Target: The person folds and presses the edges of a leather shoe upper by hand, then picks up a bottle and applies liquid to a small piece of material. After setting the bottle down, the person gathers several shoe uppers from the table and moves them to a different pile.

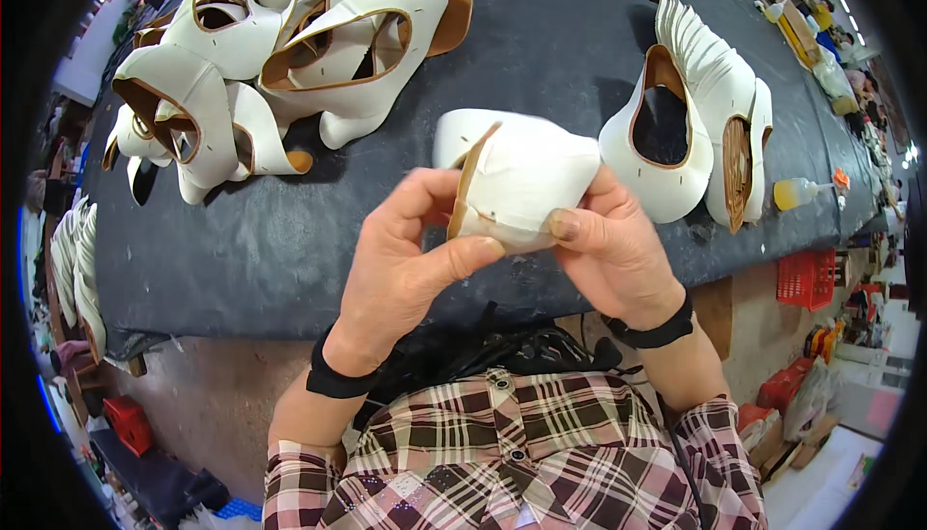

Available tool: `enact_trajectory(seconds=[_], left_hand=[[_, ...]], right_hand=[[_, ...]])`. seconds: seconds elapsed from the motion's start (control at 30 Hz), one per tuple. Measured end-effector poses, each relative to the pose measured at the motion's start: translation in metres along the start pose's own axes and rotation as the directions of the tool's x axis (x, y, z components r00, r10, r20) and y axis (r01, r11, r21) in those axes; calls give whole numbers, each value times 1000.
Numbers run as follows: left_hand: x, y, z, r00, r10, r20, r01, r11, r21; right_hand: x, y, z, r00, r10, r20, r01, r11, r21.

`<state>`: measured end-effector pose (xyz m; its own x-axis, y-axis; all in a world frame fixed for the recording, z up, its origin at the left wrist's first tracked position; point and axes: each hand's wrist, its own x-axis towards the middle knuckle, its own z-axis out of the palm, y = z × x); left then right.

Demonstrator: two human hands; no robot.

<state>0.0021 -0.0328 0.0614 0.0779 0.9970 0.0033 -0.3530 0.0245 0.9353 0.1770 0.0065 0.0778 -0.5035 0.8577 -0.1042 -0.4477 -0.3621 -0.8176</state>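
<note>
Both hands hold a white shoe upper (531, 178) with a tan edge, raised over the near side of a dark table. My left hand (410, 236) grips its left side, thumb across the lower edge. On the right side, my right hand (618, 245) pinches the white material between thumb and fingers. The fingers behind the piece are partly hidden. To the right lies a single white shoe upper (666, 182) with a tan-lined opening, beside a stack of nested white pieces (710, 76). A loose pile of similar uppers (338, 76) sits at the far left.
The dark covered table (241, 279) spans the view, its near edge just before me. A small bottle of yellowish liquid (797, 193) stands near its right edge. Beyond that edge is a red basket (806, 279). More stacked white pieces (82, 265) are at the left.
</note>
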Motion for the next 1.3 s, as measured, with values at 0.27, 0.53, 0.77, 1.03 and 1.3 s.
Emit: enact_trajectory(seconds=[0.27,0.53,0.77,1.03,1.3], left_hand=[[-27,-24,53,975,-183,-130,128,930,-345],[-26,-90,33,882,-229,-411,7,880,-475],[-24,-93,29,754,74,-652,-205,970,-128],[-26,-84,39,781,223,-583,-190,975,118],[-22,-82,31,891,410,-195,-328,879,347]], right_hand=[[13,-8,-25,793,-205,574,548,-170,-819],[-10,45,-32,774,100,625,632,-183,-753],[-48,35,-103,685,338,645,412,551,-726],[0,-38,-139,904,417,90,-405,905,-130],[32,16,-49,946,265,187,16,537,-843]])
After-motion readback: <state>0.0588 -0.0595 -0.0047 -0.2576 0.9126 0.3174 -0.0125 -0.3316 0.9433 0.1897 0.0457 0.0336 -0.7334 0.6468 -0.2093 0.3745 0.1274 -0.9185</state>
